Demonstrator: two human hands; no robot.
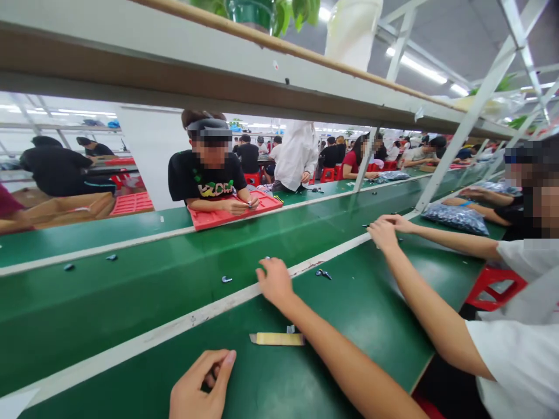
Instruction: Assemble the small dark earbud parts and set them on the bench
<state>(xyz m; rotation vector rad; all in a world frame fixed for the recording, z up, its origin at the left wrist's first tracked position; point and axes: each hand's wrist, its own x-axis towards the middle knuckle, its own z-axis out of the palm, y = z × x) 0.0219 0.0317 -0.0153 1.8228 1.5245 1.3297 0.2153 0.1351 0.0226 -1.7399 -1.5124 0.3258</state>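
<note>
Earbud-like piece [226, 279] lies on the green strip [131, 297] beyond the near white rail [192, 320], a little left of the right hand [275, 282], whose loosely bent fingers are partly spread over that rail; a dark speck shows at their tips, and whether they grip it I cannot tell. Low at the front, the left hand [203, 384] is curled with thumb and forefinger tips together, nothing visible between them. For parts this small, a light fingertip pinch should serve best, keeping the forearm off the yellow cutter [279, 338] just beside it. Smooth and green, the worktop [131, 396] also bears a dark pair of parts [323, 273] right of the right hand; such pieces would probably slide if nudged. A shelf [174, 52] with plants crosses overhead; opposite, a person [209, 180] leans over a red tray [205, 218], and a white-sleeved co-worker [510, 343] works at right, under strip lights
</note>
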